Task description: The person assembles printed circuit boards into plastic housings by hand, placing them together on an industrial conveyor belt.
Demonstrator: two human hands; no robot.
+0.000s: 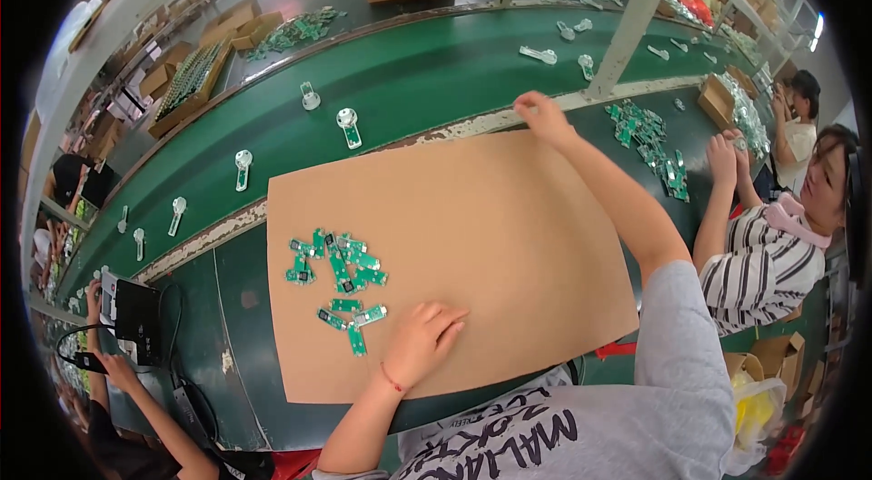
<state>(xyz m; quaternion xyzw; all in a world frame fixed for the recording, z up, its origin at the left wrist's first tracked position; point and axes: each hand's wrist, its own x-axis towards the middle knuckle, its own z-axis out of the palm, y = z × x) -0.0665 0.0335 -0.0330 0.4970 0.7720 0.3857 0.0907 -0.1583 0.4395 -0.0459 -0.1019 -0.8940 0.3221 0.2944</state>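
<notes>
My left hand [422,346], a red string round its wrist, is low over the tan cardboard sheet [509,235], fingers curled inward; whatever they may hold is hidden. Just to its left lie several small green circuit boards [357,316], and a larger loose cluster of circuit boards [338,260] lies farther up the sheet. My right hand [545,119] is stretched out past the sheet's far edge, above the worn rim of the green conveyor belt [445,71]. Its fingers are bent together, and I cannot make out anything in them.
Clear plastic parts with round heads [348,126] lie spaced along the belt. A metal post [636,17] rises at the right. Beyond it are a pile of circuit boards [640,130] and a co-worker in stripes [763,271]. A black device [138,321] with cables stands at left.
</notes>
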